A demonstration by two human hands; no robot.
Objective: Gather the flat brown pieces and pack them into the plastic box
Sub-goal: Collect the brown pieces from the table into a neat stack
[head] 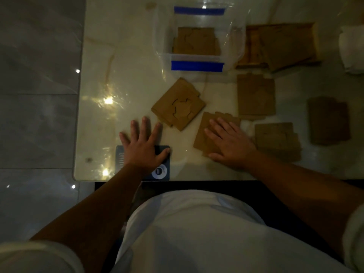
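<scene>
A clear plastic box (163,44) with blue clips stands at the back of the table, with brown flat pieces (196,41) lying inside. A tilted stack of brown pieces with a cut-out (178,106) lies in the middle. My right hand (229,143) rests flat, fingers spread, on another brown stack (202,134). My left hand (143,146) lies flat and open on the table, partly over a dark blue card. More brown stacks lie to the right (256,94), (277,140), (329,120), and a larger pile sits at the back right (281,45).
The dark blue card (164,170) sits at the table's near edge. The glossy white table (118,75) ends at the left, with grey floor tiles beyond. A white cloth-like thing (351,50) lies at the far right. My white-clad body is below.
</scene>
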